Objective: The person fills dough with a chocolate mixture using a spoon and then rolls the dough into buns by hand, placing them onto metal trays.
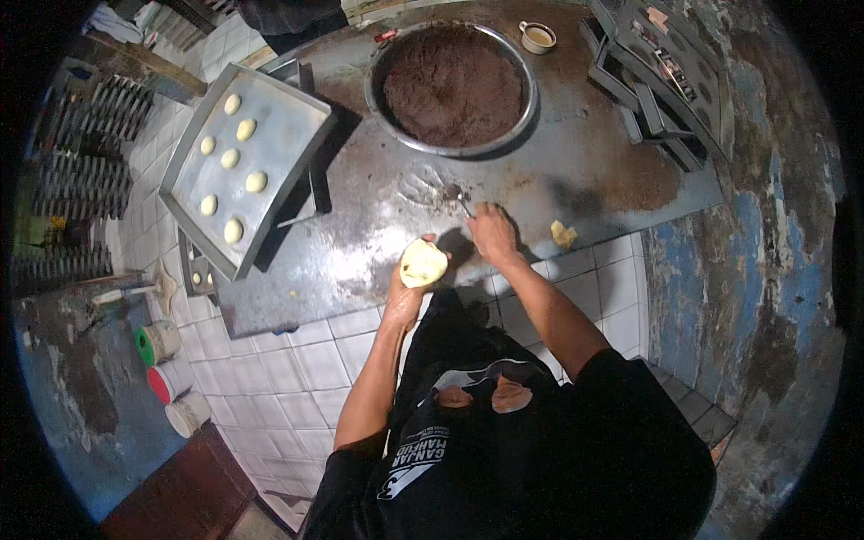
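My left hand [408, 292] is closed around a flattened, pale yellow piece of dough [423, 263], held up in front of the table's near edge. A small dark speck shows on the dough's left side. To its right, my right hand [492, 236] grips a small metal spoon [465, 206]. A dark brown lump sits at the spoon's tip, just over the tabletop. Beyond both hands stands a wide metal basin [533, 106] full of dark brown, crumbly filling [454, 85]. A torn scrap of dough [563, 234] lies right of my right hand.
On the left, a metal baking tray [292, 103] carrying several dough balls [246, 130] rests tilted on other trays. Grey metal trays [661, 112] stand stacked at the right. A small cup [538, 38] sits behind the basin. Tubs [171, 382] stand by the left wall.
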`<state>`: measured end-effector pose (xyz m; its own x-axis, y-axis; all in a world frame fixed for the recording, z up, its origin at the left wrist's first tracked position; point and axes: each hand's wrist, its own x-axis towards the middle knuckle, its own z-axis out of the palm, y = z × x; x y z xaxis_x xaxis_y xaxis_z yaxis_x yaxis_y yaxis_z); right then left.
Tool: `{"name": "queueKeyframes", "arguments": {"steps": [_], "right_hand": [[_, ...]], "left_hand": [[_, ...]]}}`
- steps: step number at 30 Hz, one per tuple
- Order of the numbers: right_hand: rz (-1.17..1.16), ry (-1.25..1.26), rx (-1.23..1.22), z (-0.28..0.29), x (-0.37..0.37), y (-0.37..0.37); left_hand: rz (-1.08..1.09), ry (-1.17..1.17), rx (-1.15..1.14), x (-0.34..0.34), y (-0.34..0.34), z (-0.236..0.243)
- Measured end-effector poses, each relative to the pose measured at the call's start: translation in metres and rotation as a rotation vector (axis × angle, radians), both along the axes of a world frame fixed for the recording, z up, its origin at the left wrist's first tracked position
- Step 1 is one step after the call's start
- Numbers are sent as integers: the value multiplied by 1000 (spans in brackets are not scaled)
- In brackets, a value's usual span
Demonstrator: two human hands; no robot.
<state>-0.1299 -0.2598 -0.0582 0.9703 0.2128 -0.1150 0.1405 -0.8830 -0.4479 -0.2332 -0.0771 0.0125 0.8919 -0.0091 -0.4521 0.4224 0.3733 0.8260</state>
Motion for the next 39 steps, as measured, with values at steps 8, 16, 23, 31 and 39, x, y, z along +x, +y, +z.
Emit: {"name": "queueKeyframes", "arguments": {"steps": [8,16,23,31,39], "right_hand": [[309,18,369,91,74,25],[436,-6,-304,69,190,81],[42,813,534,80,227,53],[399,-328,321,103,110,74],[426,35,229,67,46,-14]], "left_hand": [[4,-14,174,98,85,19],[11,-132,453,177,114,7],[60,-157,579,198,116,-2],[183,-388,738,220,50,2],[215,-56,600,151,54,-43]]}}
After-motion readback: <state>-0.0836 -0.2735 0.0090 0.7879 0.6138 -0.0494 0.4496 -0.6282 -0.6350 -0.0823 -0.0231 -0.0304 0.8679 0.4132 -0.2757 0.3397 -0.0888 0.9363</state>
